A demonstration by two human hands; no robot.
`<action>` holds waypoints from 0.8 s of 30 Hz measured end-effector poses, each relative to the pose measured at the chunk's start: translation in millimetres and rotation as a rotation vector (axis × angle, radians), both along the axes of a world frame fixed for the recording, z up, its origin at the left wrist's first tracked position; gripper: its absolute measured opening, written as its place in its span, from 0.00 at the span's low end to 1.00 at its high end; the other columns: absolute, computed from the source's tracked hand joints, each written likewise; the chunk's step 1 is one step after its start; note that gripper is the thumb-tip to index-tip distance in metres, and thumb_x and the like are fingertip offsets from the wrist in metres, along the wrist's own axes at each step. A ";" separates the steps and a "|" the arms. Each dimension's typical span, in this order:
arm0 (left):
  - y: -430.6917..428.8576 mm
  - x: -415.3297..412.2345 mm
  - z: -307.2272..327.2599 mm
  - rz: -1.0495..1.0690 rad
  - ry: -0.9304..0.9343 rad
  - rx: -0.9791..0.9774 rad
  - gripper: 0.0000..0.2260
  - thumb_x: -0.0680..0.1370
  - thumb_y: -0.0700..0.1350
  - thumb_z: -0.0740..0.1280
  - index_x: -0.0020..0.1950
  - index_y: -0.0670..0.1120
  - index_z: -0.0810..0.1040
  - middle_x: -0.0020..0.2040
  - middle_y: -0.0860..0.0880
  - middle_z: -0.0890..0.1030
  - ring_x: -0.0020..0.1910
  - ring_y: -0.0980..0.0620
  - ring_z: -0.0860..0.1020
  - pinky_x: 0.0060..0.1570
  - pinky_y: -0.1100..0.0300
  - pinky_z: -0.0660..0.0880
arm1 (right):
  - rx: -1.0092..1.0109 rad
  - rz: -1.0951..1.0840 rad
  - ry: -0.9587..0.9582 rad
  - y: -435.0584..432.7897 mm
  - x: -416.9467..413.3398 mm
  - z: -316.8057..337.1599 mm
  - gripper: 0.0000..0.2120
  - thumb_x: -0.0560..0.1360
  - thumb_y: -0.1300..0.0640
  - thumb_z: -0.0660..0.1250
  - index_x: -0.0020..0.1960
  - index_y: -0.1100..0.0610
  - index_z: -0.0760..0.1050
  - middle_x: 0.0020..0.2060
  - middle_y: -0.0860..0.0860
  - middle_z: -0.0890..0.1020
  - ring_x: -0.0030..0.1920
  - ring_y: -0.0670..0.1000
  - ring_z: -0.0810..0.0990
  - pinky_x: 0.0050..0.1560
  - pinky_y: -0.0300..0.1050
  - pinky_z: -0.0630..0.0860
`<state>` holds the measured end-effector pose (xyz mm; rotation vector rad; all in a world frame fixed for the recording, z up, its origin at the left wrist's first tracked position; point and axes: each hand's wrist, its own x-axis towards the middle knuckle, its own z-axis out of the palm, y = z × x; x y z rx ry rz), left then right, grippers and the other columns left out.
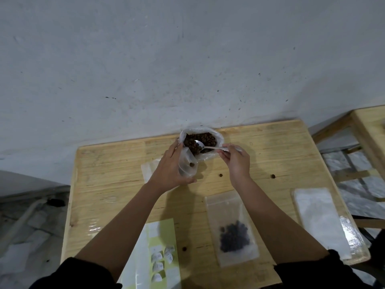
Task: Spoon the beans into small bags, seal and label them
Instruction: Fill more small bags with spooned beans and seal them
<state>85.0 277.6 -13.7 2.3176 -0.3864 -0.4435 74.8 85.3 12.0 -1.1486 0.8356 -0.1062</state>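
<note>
Item: small clear plastic bag (187,163), thin and crinkled, nearly empty, with one brown bean visible low inside. It is held above the far middle of the pale wooden table (108,174), just in front of the large bag. Its long axis runs near to far, with the open mouth tilted up and away toward the large bag. The left hand (169,167) grips it, fingers curled round its left side and thumb under its near end. Tool: slim metal spoon (208,147). Its bowl is sunk among the beans and its handle runs level to the right. The right hand (235,159) pinches the handle between fingertips and thumb. The two hands are apart, one on each side of the large bag. Source container: large clear plastic bag (216,138), mouth rolled open, at the table's far edge against the grey wall, holding a heap of brown beans (206,137). Filled clear plastic bag (232,228): lies flat near the right forearm, long axis near to far, with dark beans gathered toward its near end. Whether it is sealed cannot be told. Stack of empty clear bags (320,220): lies flat at the right edge. Pale green label sheet (160,247): at the near edge, bearing several white labels whose writing is too small to read. Loose beans (273,176): a few lie scattered singly on the tabletop.
</note>
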 end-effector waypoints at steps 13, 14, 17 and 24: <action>-4.2 7.0 -3.7 0.010 0.011 0.042 0.57 0.56 0.70 0.71 0.77 0.50 0.51 0.76 0.50 0.53 0.75 0.50 0.52 0.72 0.48 0.58 | -0.170 0.281 -0.139 -17.9 -18.9 24.3 0.11 0.78 0.64 0.62 0.39 0.59 0.78 0.33 0.54 0.82 0.34 0.49 0.83 0.37 0.37 0.78; -4.3 7.4 -3.8 0.008 0.013 0.043 0.57 0.55 0.70 0.70 0.77 0.50 0.51 0.76 0.50 0.53 0.75 0.50 0.52 0.72 0.49 0.58 | -0.203 0.314 -0.151 -17.1 -20.1 24.0 0.11 0.78 0.64 0.61 0.39 0.59 0.78 0.34 0.55 0.82 0.34 0.49 0.82 0.38 0.37 0.78; -1.7 7.8 -5.3 -0.002 0.008 0.050 0.56 0.56 0.70 0.71 0.77 0.51 0.52 0.77 0.52 0.53 0.75 0.52 0.51 0.72 0.48 0.58 | -0.268 0.275 -0.184 -18.3 -22.3 22.7 0.11 0.78 0.64 0.61 0.39 0.58 0.78 0.35 0.54 0.82 0.36 0.50 0.82 0.39 0.37 0.78; 1.5 0.5 2.4 -0.018 -0.017 0.020 0.51 0.63 0.56 0.78 0.77 0.49 0.52 0.76 0.50 0.51 0.75 0.50 0.52 0.72 0.50 0.58 | -0.238 0.118 -0.149 -23.9 -20.8 15.1 0.07 0.78 0.64 0.61 0.45 0.61 0.77 0.39 0.52 0.81 0.40 0.50 0.82 0.41 0.37 0.79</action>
